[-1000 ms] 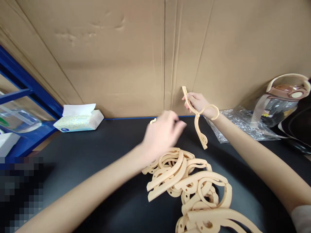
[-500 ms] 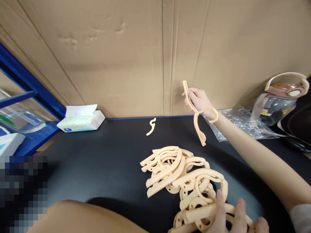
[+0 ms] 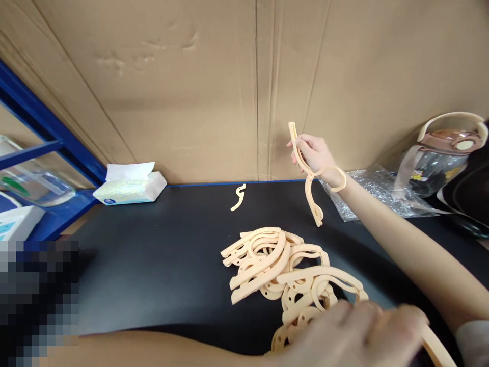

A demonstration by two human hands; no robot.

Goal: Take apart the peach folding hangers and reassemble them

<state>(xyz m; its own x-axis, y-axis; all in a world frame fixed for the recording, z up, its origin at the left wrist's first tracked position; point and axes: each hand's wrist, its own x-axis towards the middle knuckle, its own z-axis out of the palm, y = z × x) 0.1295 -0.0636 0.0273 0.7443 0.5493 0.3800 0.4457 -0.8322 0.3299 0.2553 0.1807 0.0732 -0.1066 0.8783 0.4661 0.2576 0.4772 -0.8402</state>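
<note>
Raised over the back of the table, my right hand (image 3: 314, 153) grips a cream folding clothes hanger (image 3: 310, 178) by one arm. The hanger is opened out, and its hook curves beside my wrist. My left hand (image 3: 362, 331) reaches across the lower right, blurred, its fingers curled. A cream folding hanger piece (image 3: 437, 346) sticks out past its fingers on the right. Just beyond that hand lies a pile of cream folded hangers (image 3: 263, 288), overlapping one another, with the near end partly hidden by my hand and forearm.
A small cream S-shaped piece (image 3: 239, 198) lies near the back edge of the black table (image 3: 153, 265). Back left is a tissue pack (image 3: 132, 187). At right are clear plastic wrap (image 3: 382, 196) and a drinking bottle (image 3: 439, 163). A cardboard wall (image 3: 191, 102) stands behind.
My left hand has gone from spread fingers over the near hangers to curled around one, shifting it rightward. My right hand holds the opened hanger in nearly the same place.
</note>
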